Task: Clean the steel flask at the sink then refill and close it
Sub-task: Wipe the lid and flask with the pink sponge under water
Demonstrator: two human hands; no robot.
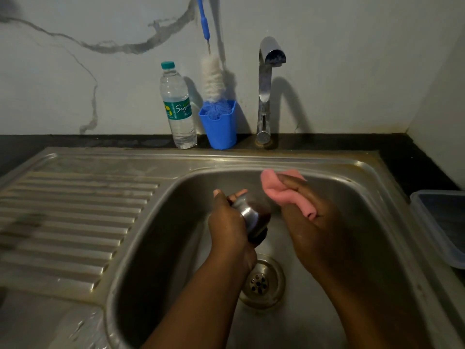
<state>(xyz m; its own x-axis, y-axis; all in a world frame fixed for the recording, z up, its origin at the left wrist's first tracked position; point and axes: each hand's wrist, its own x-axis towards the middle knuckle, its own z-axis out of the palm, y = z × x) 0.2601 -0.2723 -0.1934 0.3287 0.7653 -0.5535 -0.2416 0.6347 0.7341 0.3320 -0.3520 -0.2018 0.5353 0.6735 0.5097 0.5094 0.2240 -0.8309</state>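
Gripping the steel flask (253,217), left hand (229,222) sits beside right hand (312,222) clutching pink cloth (284,190).

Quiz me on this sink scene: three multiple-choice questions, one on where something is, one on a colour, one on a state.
1. Where does the bottle brush stand?
A. in the blue cup
B. in the basin
C. on the drainboard

2. What colour is the cloth in the right hand?
A. green
B. pink
C. white

3. Is the tap running?
A. full stream
B. thin trickle
C. no water visible

Answers: 1 A, its bristles sit in the cup behind the sink. 2 B, pink folds show between the fingers. 3 C, nothing falls from the spout.
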